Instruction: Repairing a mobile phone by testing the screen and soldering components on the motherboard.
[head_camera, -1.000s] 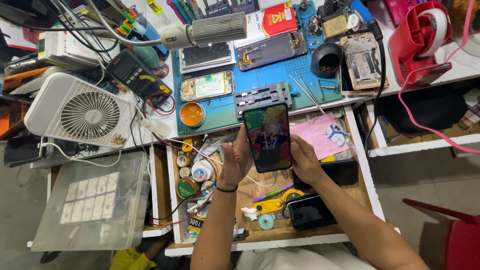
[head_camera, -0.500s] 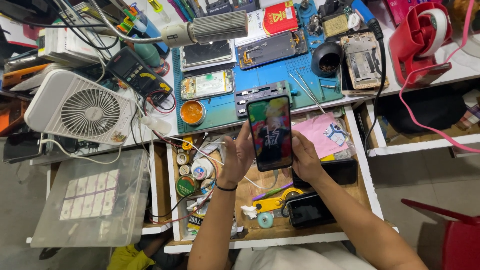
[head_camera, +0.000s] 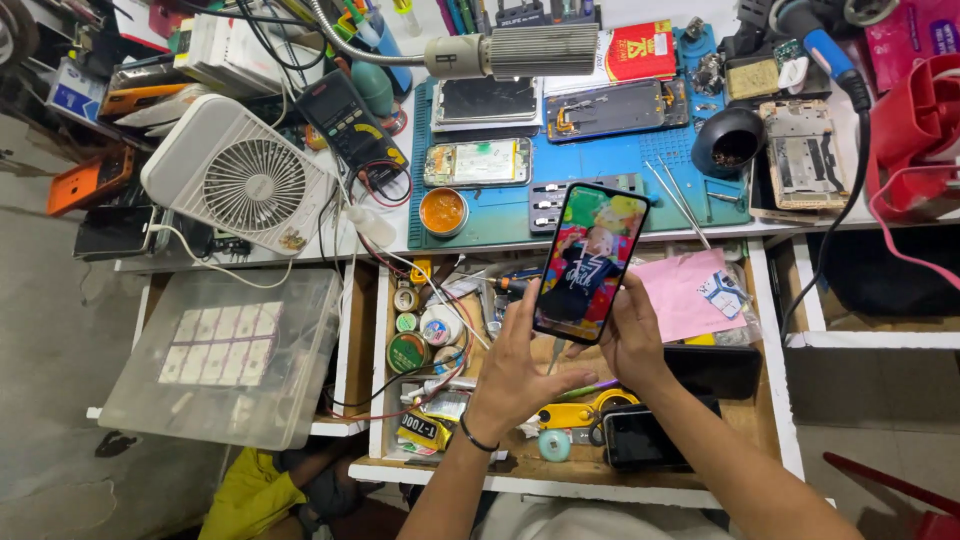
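Cluttered with repair gear, a white workbench (head_camera: 300, 262) is seen from above, with an open wooden drawer (head_camera: 385, 400) pulled out beneath it. At the far left a clear plastic lidded box (head_camera: 215, 360) is set on a low shelf, and behind it on the bench a single white desk fan (head_camera: 240, 187) is laid with its grille up, a dark multimeter (head_camera: 352, 125) just beside it. On the blue work mat (head_camera: 640, 160) three opened phone bodies can be counted, along with one small round tin of orange paste (head_camera: 443, 211). Over the drawer one smartphone (head_camera: 590, 262) is held upright with its screen lit in bright colours. The left hand (head_camera: 515, 370) is cupped against its lower left edge, fingers curled and thumb raised near the glass; the right hand (head_camera: 632, 335) is wrapped around its lower right edge from behind. The smartphone is judged light, stiff and slippery, with a glass face that would crack if dropped, so it is best gripped by its two long edges rather than by the screen. Further right, one pink paper sheet (head_camera: 680, 295) is spread in the drawer, and two dark phones (head_camera: 712, 372) are laid flat below it. At the far right a red tape dispenser (head_camera: 915, 130) is stood on the bench.
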